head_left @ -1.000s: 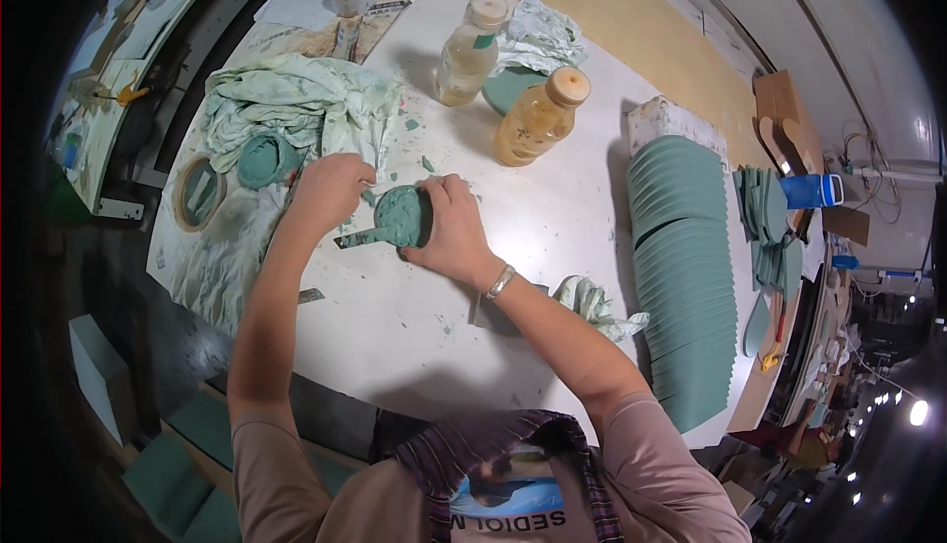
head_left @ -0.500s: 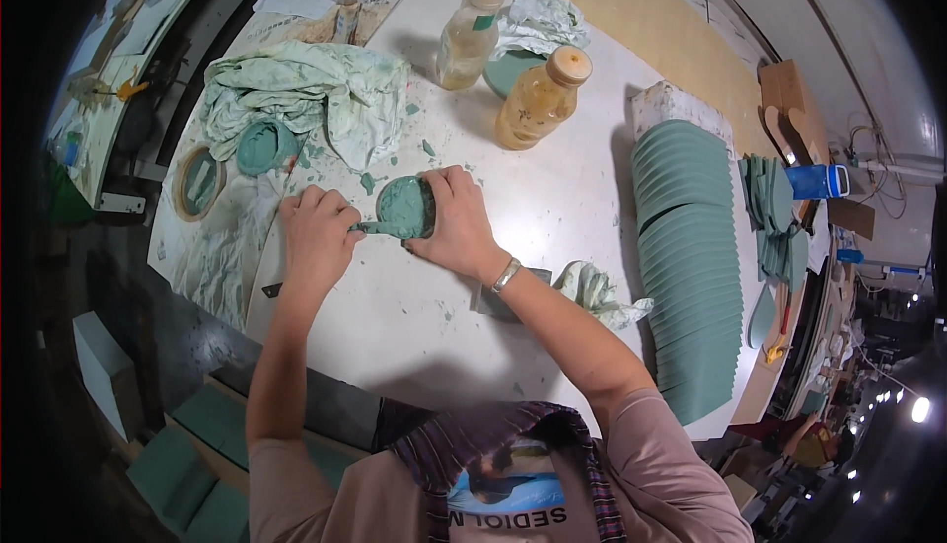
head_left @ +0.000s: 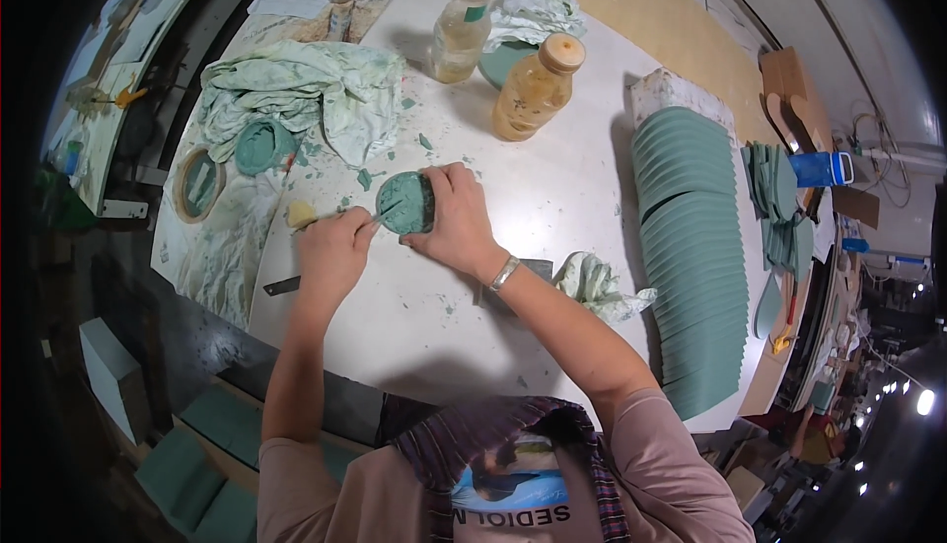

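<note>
Both hands: on green disc [head_left: 405, 202], table [head_left: 552, 208] centre.
R hand [head_left: 456, 217]: fingers curled, clamping disc at its 3 o'clock.
L hand [head_left: 333, 247]: fingers pinched round thin tool [head_left: 380, 216], tip touching disc at 9 o'clock.

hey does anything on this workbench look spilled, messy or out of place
Yes. Green flakes and smears litter the white table around the round green piece that the left hand and right hand work on. A stained cloth lies crumpled nearby.
</note>
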The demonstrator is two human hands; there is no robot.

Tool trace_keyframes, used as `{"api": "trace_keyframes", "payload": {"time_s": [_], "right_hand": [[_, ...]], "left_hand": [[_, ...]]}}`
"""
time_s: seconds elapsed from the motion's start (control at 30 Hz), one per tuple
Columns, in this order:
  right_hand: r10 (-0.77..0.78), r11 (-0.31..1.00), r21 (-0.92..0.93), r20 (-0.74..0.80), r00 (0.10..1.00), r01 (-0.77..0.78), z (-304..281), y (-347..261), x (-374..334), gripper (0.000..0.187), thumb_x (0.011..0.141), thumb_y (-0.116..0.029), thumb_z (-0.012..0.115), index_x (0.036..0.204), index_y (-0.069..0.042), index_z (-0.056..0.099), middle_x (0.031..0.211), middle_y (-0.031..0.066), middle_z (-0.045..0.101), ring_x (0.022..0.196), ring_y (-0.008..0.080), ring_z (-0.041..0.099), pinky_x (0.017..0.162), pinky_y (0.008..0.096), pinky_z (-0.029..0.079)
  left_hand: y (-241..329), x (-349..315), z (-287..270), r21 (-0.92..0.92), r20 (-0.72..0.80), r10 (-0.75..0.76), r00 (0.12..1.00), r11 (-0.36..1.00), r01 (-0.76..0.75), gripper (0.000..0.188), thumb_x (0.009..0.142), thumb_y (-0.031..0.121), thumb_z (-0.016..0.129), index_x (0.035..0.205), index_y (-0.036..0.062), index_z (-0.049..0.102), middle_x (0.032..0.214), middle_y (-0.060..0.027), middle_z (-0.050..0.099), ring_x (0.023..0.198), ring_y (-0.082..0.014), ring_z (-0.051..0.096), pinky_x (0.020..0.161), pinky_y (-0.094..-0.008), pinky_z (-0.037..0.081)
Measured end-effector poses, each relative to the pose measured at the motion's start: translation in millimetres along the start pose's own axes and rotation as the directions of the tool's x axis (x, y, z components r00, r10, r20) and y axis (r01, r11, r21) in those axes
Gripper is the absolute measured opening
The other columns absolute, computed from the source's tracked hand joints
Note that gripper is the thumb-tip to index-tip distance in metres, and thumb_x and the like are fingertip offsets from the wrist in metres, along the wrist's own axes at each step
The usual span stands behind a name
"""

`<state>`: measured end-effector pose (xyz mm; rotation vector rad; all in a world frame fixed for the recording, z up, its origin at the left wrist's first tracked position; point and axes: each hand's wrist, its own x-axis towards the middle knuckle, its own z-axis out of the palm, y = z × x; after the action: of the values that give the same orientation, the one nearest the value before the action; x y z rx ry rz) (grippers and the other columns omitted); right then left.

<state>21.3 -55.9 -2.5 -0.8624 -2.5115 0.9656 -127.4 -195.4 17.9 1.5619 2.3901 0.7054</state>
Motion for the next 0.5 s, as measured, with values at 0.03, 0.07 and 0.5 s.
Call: {"api": "trace_keyframes", "payload": {"time_s": [0.03,0.07,0.5], "right_hand": [[0.001,1.0,0.0,0.0,1.0,-0.001,0,0,0,0.083,0.054,-0.024,0.09,0.125,0.0,0.053,0.115,0.0165,0.051,0.108,0.0345,0.05,0.094,0.0422,0.042],[0.003,1.0,0.001,0.012,1.0,-0.003,0,-1,-1,0.084,0.055,-0.023,0.09,0.126,0.0,0.051,0.115,0.0163,0.05,0.108,0.0344,0.049,0.094,0.0423,0.041],[0.018,1.0,-0.01,-0.001,1.0,-0.018,2,1,-2,0.084,0.054,-0.023,0.091,0.125,-0.001,0.052,0.115,0.0143,0.049,0.108,0.0336,0.049,0.093,0.0427,0.041]], "left_hand": [[-3,1,-1,-0.045,0.026,-0.036,0.999,0.998,0.037,0.008,0.089,0.012,0.063,0.086,0.0052,0.06,0.066,-0.0127,0.061,0.061,-0.0313,0.061,0.057,-0.0396,0.044],[-4,2,-1,-0.089,0.053,-0.071,0.996,0.993,0.075,0.008,0.089,0.013,0.063,0.086,0.0049,0.061,0.065,-0.0125,0.061,0.059,-0.0295,0.061,0.056,-0.0387,0.045],[2,2,4,0.197,0.033,0.001,0.999,0.98,-0.007,0.009,0.093,0.015,0.054,0.088,0.0088,0.057,0.067,-0.0132,0.063,0.066,-0.0378,0.063,0.059,-0.0502,0.045]]}}
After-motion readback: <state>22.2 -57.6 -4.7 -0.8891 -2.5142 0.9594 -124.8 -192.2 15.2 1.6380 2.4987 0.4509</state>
